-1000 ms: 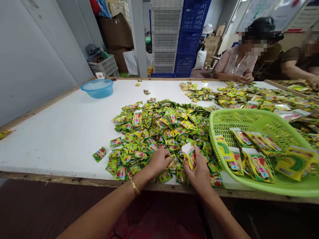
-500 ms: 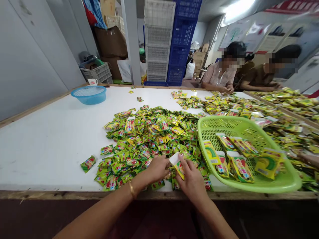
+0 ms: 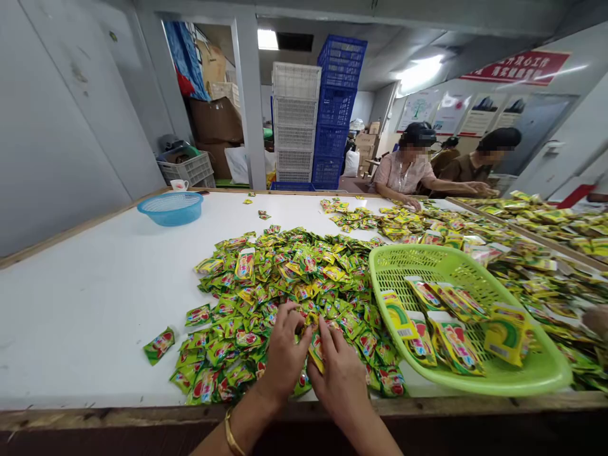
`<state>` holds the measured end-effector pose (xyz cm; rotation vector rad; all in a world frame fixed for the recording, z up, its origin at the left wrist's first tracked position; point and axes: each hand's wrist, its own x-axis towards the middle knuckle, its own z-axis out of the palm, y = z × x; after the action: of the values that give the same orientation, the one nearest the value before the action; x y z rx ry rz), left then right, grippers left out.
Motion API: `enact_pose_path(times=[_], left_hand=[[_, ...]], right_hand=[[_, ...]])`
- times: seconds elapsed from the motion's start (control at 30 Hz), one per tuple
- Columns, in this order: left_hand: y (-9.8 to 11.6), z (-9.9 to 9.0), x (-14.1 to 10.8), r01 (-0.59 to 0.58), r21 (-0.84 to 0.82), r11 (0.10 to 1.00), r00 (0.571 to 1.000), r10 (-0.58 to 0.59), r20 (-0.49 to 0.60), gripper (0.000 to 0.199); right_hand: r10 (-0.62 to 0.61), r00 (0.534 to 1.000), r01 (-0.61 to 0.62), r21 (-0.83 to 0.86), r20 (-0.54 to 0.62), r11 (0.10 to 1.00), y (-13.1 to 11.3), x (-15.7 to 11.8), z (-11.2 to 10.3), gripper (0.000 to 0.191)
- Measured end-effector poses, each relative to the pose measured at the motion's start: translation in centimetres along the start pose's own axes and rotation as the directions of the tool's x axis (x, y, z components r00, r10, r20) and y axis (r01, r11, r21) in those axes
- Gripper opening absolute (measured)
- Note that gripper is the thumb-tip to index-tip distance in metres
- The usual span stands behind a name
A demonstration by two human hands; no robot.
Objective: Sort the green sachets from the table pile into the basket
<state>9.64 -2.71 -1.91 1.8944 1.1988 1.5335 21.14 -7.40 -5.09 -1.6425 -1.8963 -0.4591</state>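
My right hand [image 3: 339,373] is wrapped round a small yellow packet [image 3: 316,351] with a fruit print, held upright over the near side of the pile. At its top end, my left hand [image 3: 286,348] pinches a little yellow-green sachet [image 3: 310,319], partly hidden by the fingers. Whether the sachet is inside the packet's mouth I cannot tell. Under and around both hands spreads a heap of green sachets [image 3: 266,285] with red fruit pictures. A larger white-topped packet [image 3: 245,266] lies on the heap. To the right, a green basket [image 3: 387,253] holds several filled-looking packets [image 3: 456,342].
A blue basket [image 3: 171,212] stands at the far left of the white table [image 3: 95,304]. More yellow sachets [image 3: 522,272] cover the right side. Two people [image 3: 406,168] sit at the far right edge. Stacked crates [image 3: 294,120] rise behind the table.
My left hand has come up from the heap to the packet's top with a sachet in its fingers. The packet has shifted left and lower. The view has tilted up; a person opposite stretches an arm out.
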Motion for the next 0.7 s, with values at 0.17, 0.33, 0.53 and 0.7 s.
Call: enact_pose_path(times=[0.17,0.33,0.53,0.7], left_hand=[[0.1,-1.1,0.6,0.327,-0.019,0.945,0.923,-0.315,0.219,0.023],[1.2,-3.8,2.2,0.142,0.22,0.965,0.798,-0.243,0.552,0.027],[1.0,-4.1,2.5,0.069,0.209,0.975,0.715,-0.195,0.672,0.019],[0.8,-2.7,2.1,0.286,0.177,0.942,0.853,-0.334,0.401,0.018]], right_hand=[[-0.12,0.992,0.119,-0.03,-0.033,0.992,1.0,0.1,-0.2,0.064],[-0.264,0.964,0.264,-0.025,0.019,0.964,1.8,0.6,-1.1,0.066],[-0.345,0.938,0.346,-0.02,0.025,0.938,1.2,0.5,-1.4,0.067],[-0.268,0.963,0.268,-0.002,-0.029,0.963,0.8,0.6,-0.5,0.069]])
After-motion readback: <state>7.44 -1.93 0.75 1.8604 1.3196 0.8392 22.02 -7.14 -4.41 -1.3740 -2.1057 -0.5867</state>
